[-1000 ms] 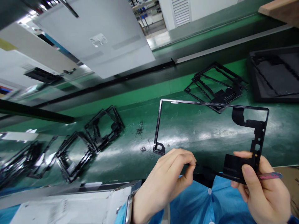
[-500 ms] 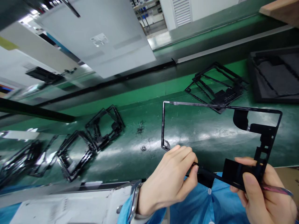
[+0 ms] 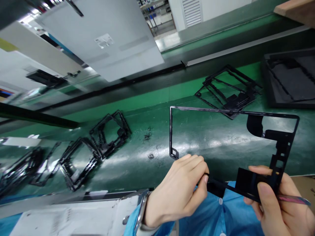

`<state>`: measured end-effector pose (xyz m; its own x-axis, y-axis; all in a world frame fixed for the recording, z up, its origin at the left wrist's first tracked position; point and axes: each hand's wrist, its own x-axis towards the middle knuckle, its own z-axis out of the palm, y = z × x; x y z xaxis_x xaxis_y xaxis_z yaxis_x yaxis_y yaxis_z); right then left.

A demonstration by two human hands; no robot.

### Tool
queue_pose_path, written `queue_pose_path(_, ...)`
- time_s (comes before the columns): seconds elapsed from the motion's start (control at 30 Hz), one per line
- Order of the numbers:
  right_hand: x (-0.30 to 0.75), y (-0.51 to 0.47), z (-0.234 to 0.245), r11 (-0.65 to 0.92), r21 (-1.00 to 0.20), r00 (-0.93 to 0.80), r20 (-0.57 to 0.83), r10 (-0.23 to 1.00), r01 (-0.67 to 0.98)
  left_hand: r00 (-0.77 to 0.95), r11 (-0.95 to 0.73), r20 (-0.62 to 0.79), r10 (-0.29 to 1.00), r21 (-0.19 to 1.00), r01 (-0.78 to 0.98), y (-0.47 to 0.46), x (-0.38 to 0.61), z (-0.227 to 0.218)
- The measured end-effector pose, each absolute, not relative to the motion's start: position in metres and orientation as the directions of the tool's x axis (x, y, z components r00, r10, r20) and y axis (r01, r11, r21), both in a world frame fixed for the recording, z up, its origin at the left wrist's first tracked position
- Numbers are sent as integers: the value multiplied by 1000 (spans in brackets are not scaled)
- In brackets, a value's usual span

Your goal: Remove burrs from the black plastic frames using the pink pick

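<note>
A thin black rectangular frame (image 3: 209,110) with a wide open middle is held up in front of me, above the green bench. My left hand (image 3: 180,190) is closed around its near edge, left of the middle, fingers curled over and thumb beneath. At the near right corner my right hand (image 3: 278,200) pinches the frame, its thumb lying on a flat black panel (image 3: 247,180). A slim tool with a pinkish shaft (image 3: 294,199) sticks out to the right from under the right hand's fingers; its other end is hidden.
More black frames (image 3: 227,91) lie beyond the held one, and several others (image 3: 78,160) are spread along the left. Small black scraps (image 3: 147,134) dot the green bench (image 3: 137,157). A black tray (image 3: 268,82) sits at the far right. A grey panel (image 3: 118,42) stands behind.
The right hand and its end of the frame have shifted slightly right. The frame's left end has moved a touch left. Both hands keep their hold.
</note>
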<state>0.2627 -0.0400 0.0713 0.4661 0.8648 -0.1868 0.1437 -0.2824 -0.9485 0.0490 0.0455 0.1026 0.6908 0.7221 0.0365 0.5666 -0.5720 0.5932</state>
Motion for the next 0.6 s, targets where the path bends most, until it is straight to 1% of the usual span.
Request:
queue_pose_path(0.1,261,-39,76,-376,-907,499,-240,833,192,684,-570,40,728,590,572,45,50,102)
queue_pose_path(0.23,260,-39,76,-388,-908,479,-272,835,161,681,-565,36,732,591,576,44,50,103)
queue_pose_path(0.47,261,-35,71,-310,-950,449,-264,853,32,677,-567,49,734,593,571,45,52,105)
queue_pose_path(0.53,263,-35,70,-318,-947,436,-301,848,-35,678,-564,47,733,598,569,46,52,105)
queue_pose_path(0.6,264,-35,68,-336,-931,389,-364,847,-139,680,-561,38,732,600,571,45,52,104)
